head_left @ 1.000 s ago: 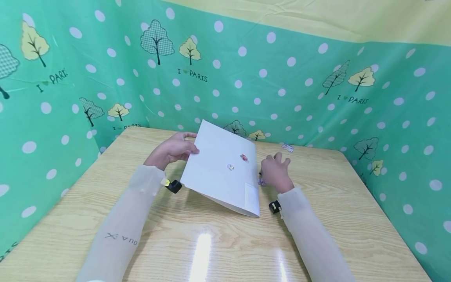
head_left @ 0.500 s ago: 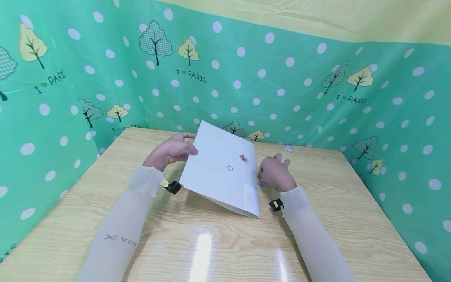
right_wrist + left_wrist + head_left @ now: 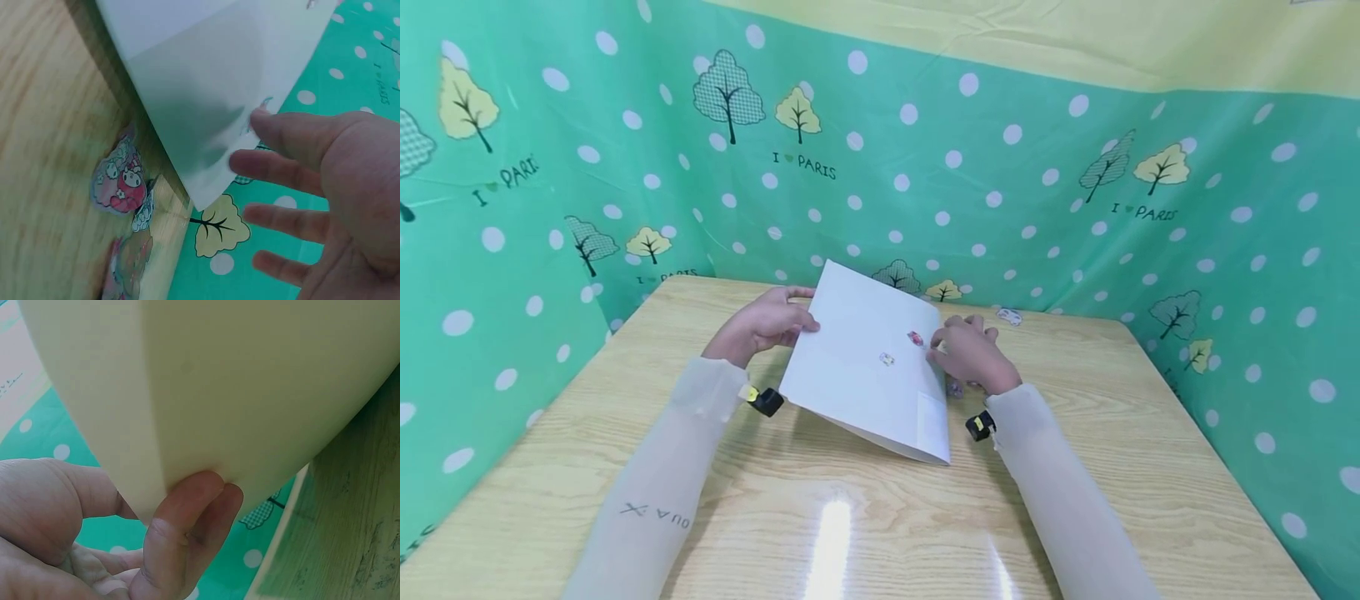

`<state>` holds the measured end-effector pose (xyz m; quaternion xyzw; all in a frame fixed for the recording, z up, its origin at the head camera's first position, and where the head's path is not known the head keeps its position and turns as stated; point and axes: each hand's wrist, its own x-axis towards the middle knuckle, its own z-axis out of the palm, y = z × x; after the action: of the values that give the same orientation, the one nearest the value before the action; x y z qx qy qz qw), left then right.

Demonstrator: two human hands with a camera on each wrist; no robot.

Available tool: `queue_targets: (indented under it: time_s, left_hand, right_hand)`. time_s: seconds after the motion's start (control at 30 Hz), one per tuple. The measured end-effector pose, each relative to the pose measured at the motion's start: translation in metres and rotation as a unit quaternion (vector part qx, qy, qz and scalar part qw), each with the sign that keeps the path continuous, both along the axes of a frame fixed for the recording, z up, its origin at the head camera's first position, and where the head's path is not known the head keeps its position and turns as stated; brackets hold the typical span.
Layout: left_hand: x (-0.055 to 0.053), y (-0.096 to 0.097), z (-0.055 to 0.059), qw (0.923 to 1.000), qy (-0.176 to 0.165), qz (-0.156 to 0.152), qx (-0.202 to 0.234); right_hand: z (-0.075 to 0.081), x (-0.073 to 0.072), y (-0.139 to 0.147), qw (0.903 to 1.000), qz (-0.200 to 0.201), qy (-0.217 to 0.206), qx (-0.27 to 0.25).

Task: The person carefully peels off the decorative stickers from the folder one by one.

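A white paper folder (image 3: 857, 358) stands tilted over the table, with a small red sticker (image 3: 915, 338) and a pale sticker (image 3: 887, 359) on its face. My left hand (image 3: 763, 321) pinches its left edge, thumb on the front and fingertips (image 3: 197, 487) behind. My right hand (image 3: 973, 354) is at the folder's right edge. In the right wrist view its fingers (image 3: 284, 225) are spread and nearly straight, and the thumb tip covers part of a sticker (image 3: 265, 103) on the folder. Whether the thumb touches the folder I cannot tell.
Several loose cartoon stickers (image 3: 122, 178) lie on the wooden table (image 3: 1120, 450) beside the folder, partly under my right hand in the head view. Another sticker (image 3: 1009, 316) lies near the back edge. A green dotted curtain (image 3: 985, 150) encloses the table behind and at the sides.
My right hand has moved left from over the loose stickers to the folder's right edge. The left hand keeps its grip on the folder, which has hardly moved.
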<state>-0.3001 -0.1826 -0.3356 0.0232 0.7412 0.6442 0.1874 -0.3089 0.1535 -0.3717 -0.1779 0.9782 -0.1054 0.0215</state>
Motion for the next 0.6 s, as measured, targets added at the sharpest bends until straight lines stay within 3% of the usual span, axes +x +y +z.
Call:
queue_targets:
  time_s: [0.3,0.6]
  left_hand:
    - [0.000,0.000,-0.001,1.0000,-0.001,0.000,-0.007]
    - [0.000,-0.001,0.000,1.0000,-0.002,0.000,-0.005]
  right_hand:
    - [-0.002,-0.013,-0.014,0.9994,0.015,0.023,0.020]
    - [-0.006,-0.021,-0.023,0.9952,0.029,0.079,0.050]
